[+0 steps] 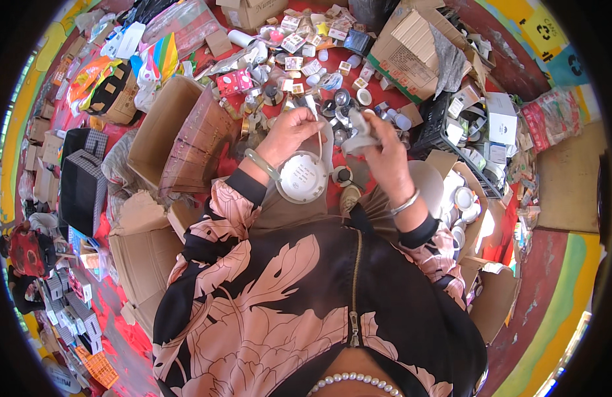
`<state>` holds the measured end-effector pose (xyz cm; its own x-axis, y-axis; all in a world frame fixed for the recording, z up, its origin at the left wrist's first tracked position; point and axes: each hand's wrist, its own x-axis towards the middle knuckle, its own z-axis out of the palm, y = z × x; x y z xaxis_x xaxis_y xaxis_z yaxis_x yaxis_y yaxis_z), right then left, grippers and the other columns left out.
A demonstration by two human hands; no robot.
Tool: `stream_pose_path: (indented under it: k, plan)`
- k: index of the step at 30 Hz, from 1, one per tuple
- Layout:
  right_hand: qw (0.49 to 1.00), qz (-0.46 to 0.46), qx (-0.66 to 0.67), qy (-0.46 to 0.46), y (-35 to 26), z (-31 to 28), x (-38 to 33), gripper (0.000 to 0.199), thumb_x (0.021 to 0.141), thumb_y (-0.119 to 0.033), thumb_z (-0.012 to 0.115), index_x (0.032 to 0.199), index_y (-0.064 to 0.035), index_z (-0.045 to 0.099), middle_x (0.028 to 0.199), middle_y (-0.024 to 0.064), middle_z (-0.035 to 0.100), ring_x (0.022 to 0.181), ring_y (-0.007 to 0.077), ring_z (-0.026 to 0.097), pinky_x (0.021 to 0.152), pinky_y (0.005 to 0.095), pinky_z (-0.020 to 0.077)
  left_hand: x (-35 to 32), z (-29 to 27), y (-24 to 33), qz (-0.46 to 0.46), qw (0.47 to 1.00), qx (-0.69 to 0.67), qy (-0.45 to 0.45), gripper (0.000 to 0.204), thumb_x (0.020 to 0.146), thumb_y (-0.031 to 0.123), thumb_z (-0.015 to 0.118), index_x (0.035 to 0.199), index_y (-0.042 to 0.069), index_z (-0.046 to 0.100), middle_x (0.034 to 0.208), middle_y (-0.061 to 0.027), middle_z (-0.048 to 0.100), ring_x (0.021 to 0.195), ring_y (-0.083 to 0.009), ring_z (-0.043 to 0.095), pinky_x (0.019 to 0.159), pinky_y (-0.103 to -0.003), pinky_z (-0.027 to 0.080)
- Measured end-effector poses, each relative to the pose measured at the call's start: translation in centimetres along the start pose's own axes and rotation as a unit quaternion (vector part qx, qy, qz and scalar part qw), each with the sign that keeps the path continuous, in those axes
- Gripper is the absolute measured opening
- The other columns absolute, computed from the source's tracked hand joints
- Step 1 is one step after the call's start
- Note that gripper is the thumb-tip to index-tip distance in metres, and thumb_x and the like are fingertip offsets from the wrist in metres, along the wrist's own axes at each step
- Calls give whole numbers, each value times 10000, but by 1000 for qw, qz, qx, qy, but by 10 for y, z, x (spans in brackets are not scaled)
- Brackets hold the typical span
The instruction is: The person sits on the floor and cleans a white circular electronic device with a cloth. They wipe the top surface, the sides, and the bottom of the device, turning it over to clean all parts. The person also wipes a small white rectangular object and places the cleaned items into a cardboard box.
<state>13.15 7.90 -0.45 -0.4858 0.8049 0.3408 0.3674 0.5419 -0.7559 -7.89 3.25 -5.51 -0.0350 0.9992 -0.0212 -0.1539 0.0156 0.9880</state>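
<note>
Pinched by the left hand (290, 135), a white cord (320, 147) ran down to a round white disc (301, 177) over the brown trousers (273, 210). Curled around a crumpled grey piece (359, 137) (its kind was unclear), the right hand (386, 155) hung nearby, with small boxes (293, 63) scattered beyond.

White disc (302, 178), grey piece (360, 139); black jacket (306, 284), pink floral print.
</note>
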Motion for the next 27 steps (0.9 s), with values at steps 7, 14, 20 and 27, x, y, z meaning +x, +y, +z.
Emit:
stream_pose_path:
  k: [7,14,20,27]
  plan:
    - [943,-282,-167,-47,1,51,-25,323,665,-30,607,985,-70,614,936,84,577,808,283,598,690,341,512,1,0,-10,34,980,172,91,117,842,98,629,813,-1,575,708,-3,590,634,-56,526,564,-218,425]
    - [958,-223,-108,-147,17,68,-47,320,702,-19,576,1016,-72,615,841,83,570,737,274,600,632,353,503,-3,3,-17,43,993,52,96,109,870,68,586,806,6,523,680,-54,609,600,-106,585,547,-236,473]
    - [959,-81,188,-196,32,53,-46,283,713,70,592,952,-54,681,811,65,643,714,168,624,664,268,493,-2,0,-17,40,997,-2,68,95,882,58,568,830,24,496,680,-69,606,608,-134,603,551,-241,486]
    - [855,304,417,-59,13,52,-9,255,856,-97,566,1072,29,617,827,47,652,570,93,573,501,195,461,-12,-1,-6,83,991,30,102,98,859,65,610,812,13,542,742,-33,604,682,-89,571,596,-221,457]
